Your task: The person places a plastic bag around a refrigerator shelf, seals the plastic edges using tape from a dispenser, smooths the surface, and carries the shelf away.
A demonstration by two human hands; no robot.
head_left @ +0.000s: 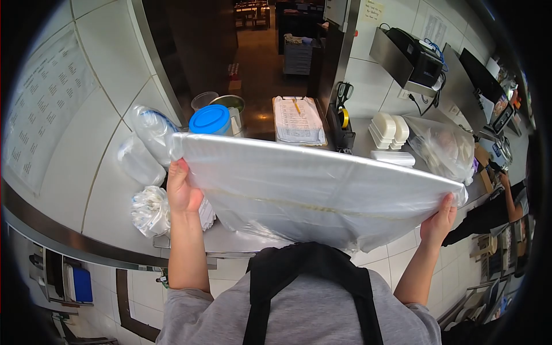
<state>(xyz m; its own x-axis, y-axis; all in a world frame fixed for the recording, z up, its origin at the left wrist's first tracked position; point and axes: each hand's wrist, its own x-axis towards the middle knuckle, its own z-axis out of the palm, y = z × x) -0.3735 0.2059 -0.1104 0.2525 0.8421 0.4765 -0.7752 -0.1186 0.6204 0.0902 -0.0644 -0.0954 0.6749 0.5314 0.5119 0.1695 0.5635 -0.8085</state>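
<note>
A wide, flat sheet-pan-like panel wrapped in clear plastic [310, 190] spans the space in front of my chest. Its straight, bright far edge slopes down to the right, and loose crinkled film hangs along the near side. My left hand [183, 187] grips its left end, thumb on top. At the right end, my right hand [440, 221] closes on the corner in the same way. What lies under the film is hard to make out, apart from a faint yellowish line across the middle. Fingers beneath the panel are hidden.
Beyond the panel are a blue-lidded tub [210, 119], a clipboard with a pencil [299, 119], white foam containers [390, 130] and a filled plastic bag [443, 146]. Plastic-wrapped bundles [141, 161] sit at the left. Another person [489, 213] stands at the far right.
</note>
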